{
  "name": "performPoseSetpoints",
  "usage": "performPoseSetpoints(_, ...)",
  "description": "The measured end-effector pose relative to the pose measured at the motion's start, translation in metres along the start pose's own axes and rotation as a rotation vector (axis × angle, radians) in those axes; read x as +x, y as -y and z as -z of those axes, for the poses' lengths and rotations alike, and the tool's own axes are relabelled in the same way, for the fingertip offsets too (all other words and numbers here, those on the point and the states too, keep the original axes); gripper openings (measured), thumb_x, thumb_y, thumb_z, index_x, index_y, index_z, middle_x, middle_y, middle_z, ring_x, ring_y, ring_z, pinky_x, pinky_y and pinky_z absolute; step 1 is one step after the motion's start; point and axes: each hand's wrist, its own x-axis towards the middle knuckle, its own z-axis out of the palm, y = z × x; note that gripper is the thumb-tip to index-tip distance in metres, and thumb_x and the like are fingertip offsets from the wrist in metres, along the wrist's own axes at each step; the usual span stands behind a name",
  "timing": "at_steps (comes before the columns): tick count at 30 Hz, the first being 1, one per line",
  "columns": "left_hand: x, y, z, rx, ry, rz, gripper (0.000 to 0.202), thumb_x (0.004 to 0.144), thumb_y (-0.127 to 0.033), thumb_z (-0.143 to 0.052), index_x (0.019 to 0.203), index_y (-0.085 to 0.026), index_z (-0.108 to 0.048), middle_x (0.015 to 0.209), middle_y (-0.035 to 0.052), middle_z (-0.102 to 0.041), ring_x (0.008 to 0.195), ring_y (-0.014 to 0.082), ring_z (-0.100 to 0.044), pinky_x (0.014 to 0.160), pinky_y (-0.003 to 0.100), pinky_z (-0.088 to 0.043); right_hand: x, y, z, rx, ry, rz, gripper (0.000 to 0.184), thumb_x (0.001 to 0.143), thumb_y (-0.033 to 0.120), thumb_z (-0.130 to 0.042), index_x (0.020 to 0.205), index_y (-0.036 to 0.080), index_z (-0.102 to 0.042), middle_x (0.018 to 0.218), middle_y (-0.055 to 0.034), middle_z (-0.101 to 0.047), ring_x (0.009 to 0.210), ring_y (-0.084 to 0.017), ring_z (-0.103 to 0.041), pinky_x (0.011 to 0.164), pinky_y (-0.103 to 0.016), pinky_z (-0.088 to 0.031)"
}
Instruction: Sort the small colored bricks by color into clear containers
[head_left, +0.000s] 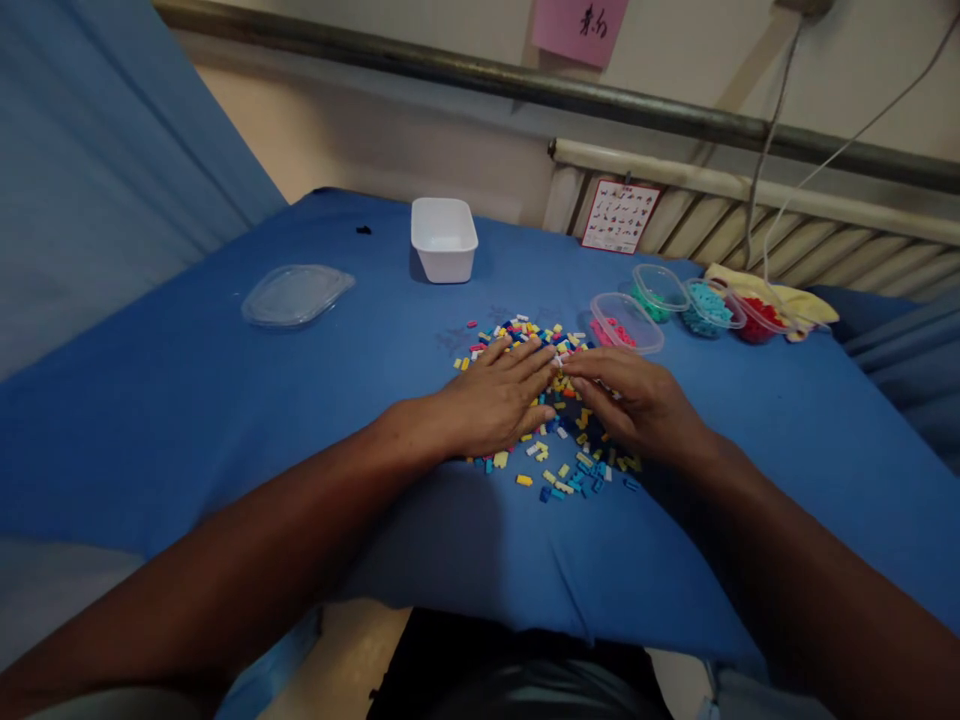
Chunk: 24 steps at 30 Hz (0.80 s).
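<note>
A loose heap of small plastic building bricks (541, 452) in yellow, blue, white, pink and other colours lies spread on the blue cloth. My left hand (495, 398) rests palm down across the heap, its fingers stretched out and covering many bricks. From the right, my right hand (634, 400) reaches into the heap with bent fingers. Its thumb and index fingertips are drawn close together beside a white brick (559, 361); whether they grip a piece is too small to tell. The two hands' fingertips almost meet.
Behind the heap stands a white plastic tub (444, 255). A clear lid (296, 296) lies at left. Clear containers hold pink bricks (613, 332), green bricks (651, 300), light blue bricks (705, 308) and red bricks (757, 318). A picture card (621, 216) leans on the radiator (810, 225).
</note>
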Motion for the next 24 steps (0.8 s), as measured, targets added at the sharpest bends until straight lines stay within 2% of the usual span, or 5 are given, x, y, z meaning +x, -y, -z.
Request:
performPoseSetpoints(4,0.004,0.017,0.003,0.030,0.008,0.133,0.069,0.117,-0.053,-0.031,0.175,-0.016,-0.040,0.183,0.0154,-0.029,0.174,0.0352,-0.018,0.140,0.063,-0.006,-0.002,0.000,-0.013,0.011,0.088,0.062,0.035,0.113,0.025,-0.057,0.146,0.024,-0.070,0.142,-0.0149,-0.078,0.136,-0.029,-0.072,0.118,-0.055,-0.057)
performPoseSetpoints(7,0.003,0.032,0.008,0.032,-0.016,0.210,0.067,0.117,-0.050,-0.031,0.175,-0.017,-0.040,0.183,0.0168,-0.030,0.173,0.0367,-0.020,0.139,0.066,-0.009,0.000,0.004,-0.024,0.016,0.228,0.080,0.047,0.114,0.031,-0.058,0.160,0.022,-0.060,0.163,-0.0193,-0.063,0.156,-0.032,-0.055,0.130,-0.062,-0.045)
performPoseSetpoints(11,0.001,0.044,0.009,0.045,-0.031,0.272,0.065,0.116,-0.044,-0.035,0.174,-0.017,-0.041,0.183,0.0178,-0.028,0.172,0.0373,-0.022,0.138,0.065,-0.012,0.003,0.013,-0.028,-0.001,0.391,0.102,0.052,0.113,0.037,-0.060,0.162,0.016,-0.060,0.170,-0.0237,-0.053,0.165,-0.037,-0.042,0.132,-0.066,-0.040)
performPoseSetpoints(19,0.001,0.055,0.010,0.026,-0.105,0.369,0.063,0.116,-0.047,-0.038,0.171,-0.018,-0.044,0.180,0.0201,-0.035,0.169,0.0388,-0.031,0.137,0.064,-0.018,-0.005,0.008,0.015,0.016,0.407,0.166,0.023,0.112,0.031,-0.063,0.122,0.023,-0.082,0.136,-0.0133,-0.081,0.127,-0.030,-0.077,0.114,-0.053,-0.061)
performPoseSetpoints(24,0.002,0.038,0.010,-0.038,-0.009,0.259,0.072,0.117,-0.061,-0.029,0.174,-0.019,-0.039,0.182,0.0191,-0.030,0.172,0.0358,-0.024,0.138,0.062,-0.017,-0.004,0.006,0.010,-0.012,0.315,0.127,0.031,0.113,0.028,-0.060,0.136,0.023,-0.078,0.144,-0.0148,-0.077,0.138,-0.033,-0.072,0.118,-0.057,-0.059)
